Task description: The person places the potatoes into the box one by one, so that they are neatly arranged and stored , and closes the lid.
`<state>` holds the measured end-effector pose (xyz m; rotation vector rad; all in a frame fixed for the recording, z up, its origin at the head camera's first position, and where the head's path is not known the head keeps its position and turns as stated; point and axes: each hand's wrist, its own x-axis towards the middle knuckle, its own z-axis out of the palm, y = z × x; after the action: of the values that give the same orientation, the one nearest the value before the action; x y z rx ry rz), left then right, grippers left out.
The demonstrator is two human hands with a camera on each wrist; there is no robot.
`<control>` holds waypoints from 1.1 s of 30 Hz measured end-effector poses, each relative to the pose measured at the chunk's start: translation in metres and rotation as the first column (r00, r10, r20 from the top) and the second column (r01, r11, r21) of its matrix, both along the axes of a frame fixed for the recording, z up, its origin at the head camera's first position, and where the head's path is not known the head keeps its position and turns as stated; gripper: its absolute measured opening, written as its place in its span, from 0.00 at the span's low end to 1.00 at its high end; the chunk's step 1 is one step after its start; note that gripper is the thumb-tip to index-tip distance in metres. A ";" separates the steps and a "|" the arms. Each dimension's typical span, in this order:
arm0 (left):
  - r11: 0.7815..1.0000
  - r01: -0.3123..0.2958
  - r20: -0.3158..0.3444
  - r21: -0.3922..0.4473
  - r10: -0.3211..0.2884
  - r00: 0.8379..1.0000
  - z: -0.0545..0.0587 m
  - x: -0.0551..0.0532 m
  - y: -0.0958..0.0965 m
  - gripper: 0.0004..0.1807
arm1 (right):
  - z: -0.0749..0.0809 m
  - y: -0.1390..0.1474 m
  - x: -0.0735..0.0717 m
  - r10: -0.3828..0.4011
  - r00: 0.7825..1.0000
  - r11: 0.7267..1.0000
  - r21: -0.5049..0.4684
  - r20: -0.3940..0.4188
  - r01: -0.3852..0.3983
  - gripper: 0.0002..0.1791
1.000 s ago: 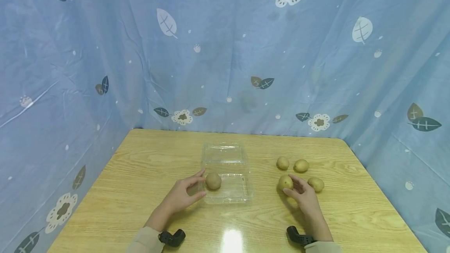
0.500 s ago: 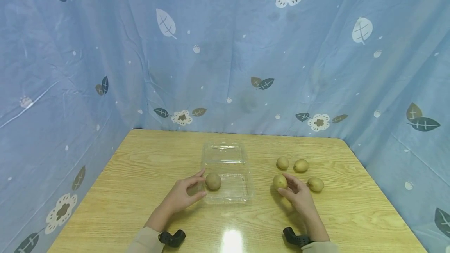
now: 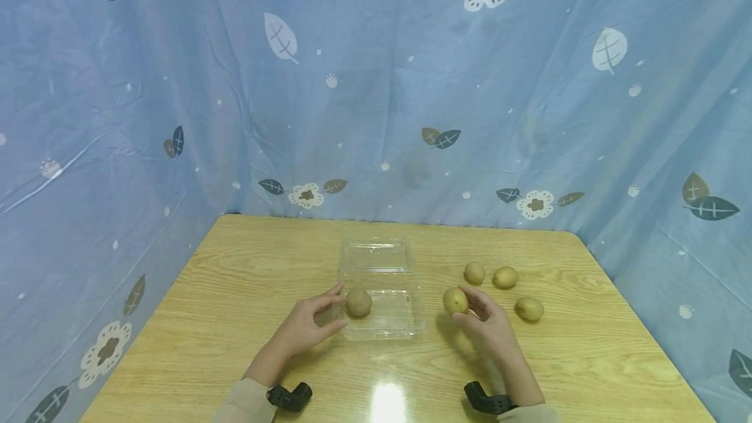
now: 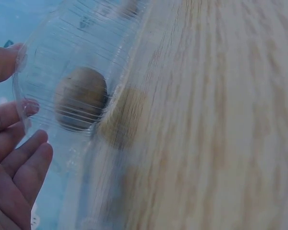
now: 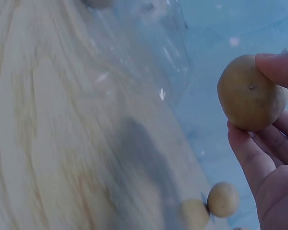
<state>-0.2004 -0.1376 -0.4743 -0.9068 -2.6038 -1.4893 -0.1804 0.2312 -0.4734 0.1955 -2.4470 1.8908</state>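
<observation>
Pinching potato [image 3: 455,301] with right hand [image 3: 490,324], head-view lower right, clear of tray [image 3: 389,333]. Touching its left edge with spread left hand [image 3: 305,325].

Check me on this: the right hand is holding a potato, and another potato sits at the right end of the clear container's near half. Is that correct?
Not quite: the potato in the container sits at the left end of the near half of the clear container, as the head view shows. The right hand is indeed holding another potato.
</observation>
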 end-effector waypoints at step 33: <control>1.000 0.014 0.010 -0.005 -0.014 1.000 0.008 0.003 0.002 0.25 | 0.018 -0.062 -0.019 0.135 0.991 0.982 -0.135 0.006 -0.133 0.33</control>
<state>-0.1976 -0.1355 -0.4660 -0.9229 -2.6152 -1.4950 -0.1997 0.1694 -0.4552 0.3501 -2.3595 2.1097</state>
